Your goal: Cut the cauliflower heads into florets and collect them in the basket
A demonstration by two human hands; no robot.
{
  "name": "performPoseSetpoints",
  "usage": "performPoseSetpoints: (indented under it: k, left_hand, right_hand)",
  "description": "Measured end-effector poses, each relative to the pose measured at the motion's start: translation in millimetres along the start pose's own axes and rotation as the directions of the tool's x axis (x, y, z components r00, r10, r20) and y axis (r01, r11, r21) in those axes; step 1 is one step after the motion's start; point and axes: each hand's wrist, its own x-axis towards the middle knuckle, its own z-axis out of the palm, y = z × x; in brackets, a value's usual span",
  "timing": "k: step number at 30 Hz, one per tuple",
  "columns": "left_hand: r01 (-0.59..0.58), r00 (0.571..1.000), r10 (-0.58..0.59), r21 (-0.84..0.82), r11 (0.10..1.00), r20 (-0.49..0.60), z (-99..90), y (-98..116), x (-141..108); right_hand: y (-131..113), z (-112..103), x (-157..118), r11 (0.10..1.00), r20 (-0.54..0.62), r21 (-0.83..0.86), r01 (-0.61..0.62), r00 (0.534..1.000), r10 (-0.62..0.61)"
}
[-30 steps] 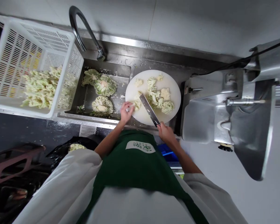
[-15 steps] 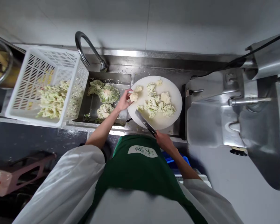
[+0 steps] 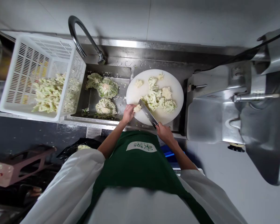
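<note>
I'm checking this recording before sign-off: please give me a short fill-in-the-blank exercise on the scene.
The right hand grips a long, steel-bladed kitchen ____.
The round white cutting board bears florets of ____.
The slotted white plastic basket stands to the ____ of the rectangular steel sink.
Missing words: knife; cauliflower; left.

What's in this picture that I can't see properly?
In the head view:
Knife: handle mostly covered by the right hand.
Round metal container: cut off by the left edge.
Blue container: partly hidden by the apron.
Apron's writing: too small to read.
</note>
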Motion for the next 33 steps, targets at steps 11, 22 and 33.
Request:
performPoseSetpoints:
  k: [11,22,33]
  left_hand:
    - [0.038,0.995,-0.036,0.019,0.999,-0.093,4.7,20.8,-17.6]
    - [0.036,0.995,-0.038,-0.02,0.999,-0.092,8.3,15.8,-16.0]
    - [0.046,0.999,-0.047,-0.035,0.998,-0.022,3.3,9.2,-13.8]
  right_hand:
    - [0.7,-4.8,-26.0,0.995,-0.004,-0.093,0.038,0.999,-0.039]
    - [-17.9,-11.4,-26.5,0.994,0.053,-0.088,0.071,0.996,-0.066]
    - [-33.3,-16.8,27.1,0.993,0.055,-0.03,0.116,0.992,-0.114]
